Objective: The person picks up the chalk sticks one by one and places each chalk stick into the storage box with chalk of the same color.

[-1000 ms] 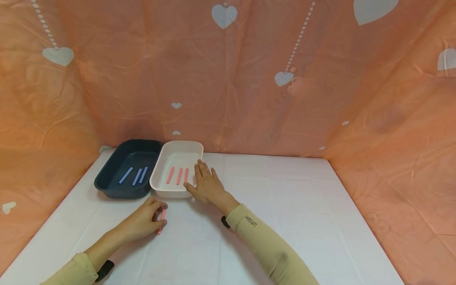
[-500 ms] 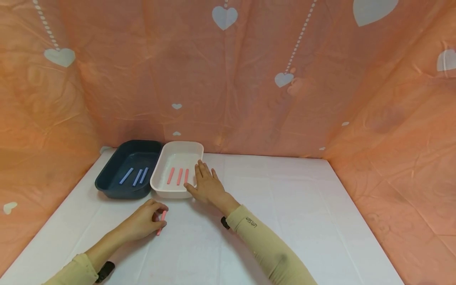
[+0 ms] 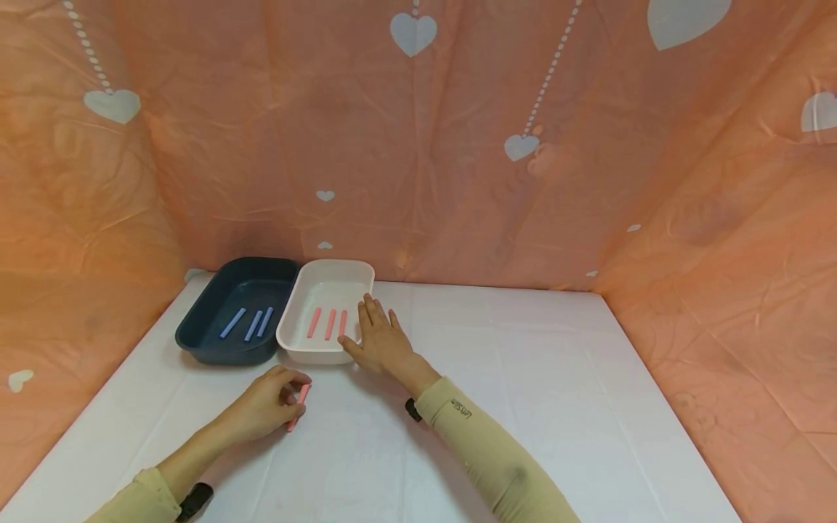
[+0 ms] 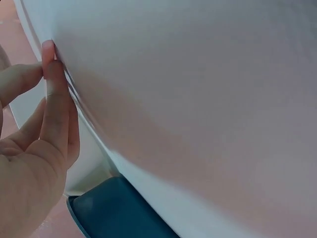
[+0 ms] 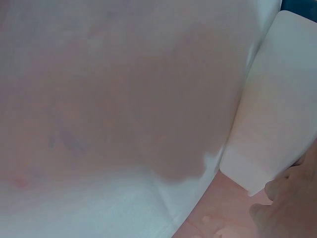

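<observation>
My left hand (image 3: pixel 261 408) pinches a pink chalk stick (image 3: pixel 303 394) between thumb and fingers, just above the white table in front of the trays. The left wrist view shows one end of this chalk (image 4: pixel 48 52) poking out past the fingertips. With fingers straight and spread, my right hand (image 3: pixel 384 347) rests on the right rim of a white tray (image 3: pixel 314 357). Inside that tray lie three pink chalk sticks (image 3: pixel 329 325), side by side; the rightmost is partly hidden by the hand. The right wrist view has the hand (image 5: pixel 292 203) at the tray's side.
A dark blue tray (image 3: pixel 222 354) stands against the white tray's left side, with three blue chalk sticks (image 3: pixel 232 323) in it. Behind the table (image 3: pixel 556 407) hangs an orange curtain (image 3: pixel 458 218) with white hearts. Faint coloured smudges mark the tabletop.
The pink chalk in my left hand has tilted slightly, its upper end leaning more to the right. The right hand and both trays stay in place.
</observation>
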Demonstrator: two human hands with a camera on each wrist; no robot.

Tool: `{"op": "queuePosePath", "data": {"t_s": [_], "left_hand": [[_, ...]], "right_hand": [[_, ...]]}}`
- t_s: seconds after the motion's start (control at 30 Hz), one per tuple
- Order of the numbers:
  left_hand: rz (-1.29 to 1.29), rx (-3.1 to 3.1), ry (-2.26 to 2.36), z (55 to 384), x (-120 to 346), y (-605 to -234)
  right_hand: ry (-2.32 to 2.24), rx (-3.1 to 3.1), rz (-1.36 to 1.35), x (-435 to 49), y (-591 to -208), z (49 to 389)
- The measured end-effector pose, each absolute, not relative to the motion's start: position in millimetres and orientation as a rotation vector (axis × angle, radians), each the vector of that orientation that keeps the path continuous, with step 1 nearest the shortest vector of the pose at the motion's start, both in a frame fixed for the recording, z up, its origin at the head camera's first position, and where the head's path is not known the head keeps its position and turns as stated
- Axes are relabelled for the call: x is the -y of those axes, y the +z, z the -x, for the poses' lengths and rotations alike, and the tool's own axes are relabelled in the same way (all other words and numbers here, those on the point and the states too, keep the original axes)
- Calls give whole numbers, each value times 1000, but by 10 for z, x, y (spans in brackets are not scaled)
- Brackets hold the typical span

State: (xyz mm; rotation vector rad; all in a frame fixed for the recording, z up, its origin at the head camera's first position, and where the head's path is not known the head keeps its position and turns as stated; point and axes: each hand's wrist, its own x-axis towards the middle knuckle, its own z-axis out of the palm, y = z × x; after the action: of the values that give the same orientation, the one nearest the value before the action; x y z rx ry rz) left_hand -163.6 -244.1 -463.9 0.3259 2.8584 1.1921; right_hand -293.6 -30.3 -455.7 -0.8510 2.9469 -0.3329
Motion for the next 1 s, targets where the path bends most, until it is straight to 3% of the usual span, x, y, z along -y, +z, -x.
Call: {"op": "queuePosePath", "data": {"t_s": [0.63,1.0], "left_hand": [[-541,-3028,1501,1743,2423,-4471],[-495,-3102,1607,1961,2379,-4322]], "right_hand": [[-323,-2954,859,302,-4552,2917],[-323,-2970,867,303,-4550,2913]]}}
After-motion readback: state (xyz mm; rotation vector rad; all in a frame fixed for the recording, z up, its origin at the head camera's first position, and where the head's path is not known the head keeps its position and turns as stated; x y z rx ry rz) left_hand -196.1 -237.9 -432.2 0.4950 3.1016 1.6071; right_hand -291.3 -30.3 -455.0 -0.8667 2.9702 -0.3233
